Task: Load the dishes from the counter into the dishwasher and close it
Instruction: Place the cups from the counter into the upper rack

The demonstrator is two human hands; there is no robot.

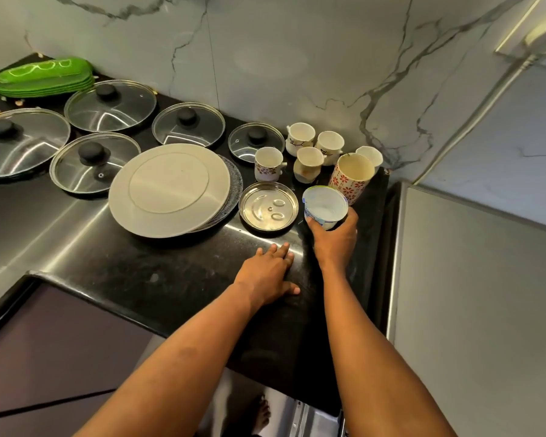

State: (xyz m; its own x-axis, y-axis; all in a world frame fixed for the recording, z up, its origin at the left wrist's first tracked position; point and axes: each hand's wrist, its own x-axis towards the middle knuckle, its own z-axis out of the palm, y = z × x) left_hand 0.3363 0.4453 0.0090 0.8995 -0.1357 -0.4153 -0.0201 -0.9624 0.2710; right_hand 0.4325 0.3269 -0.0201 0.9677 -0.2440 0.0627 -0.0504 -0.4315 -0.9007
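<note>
Black counter [139, 279], tub [325, 205] in right hand [336, 239]

counter [139, 279]: black speckled stone, polished, glossy under the left hand [267, 272]
tub [325, 209]: smooth white plastic, held in the right hand [336, 238]
small plate [268, 205]: mirror-shiny metal, just left of that hand
large plate [169, 190]: dull brushed metal
lids [110, 105]: clear glass, metal rims, matt black knobs
cups [300, 138]: glazed ceramic

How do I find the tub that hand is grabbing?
Look at the right end of the black counter, where the cups cluster. In front of the tall red-flowered mug, the right hand grips a white tub, the only one with blue lettering.
</note>
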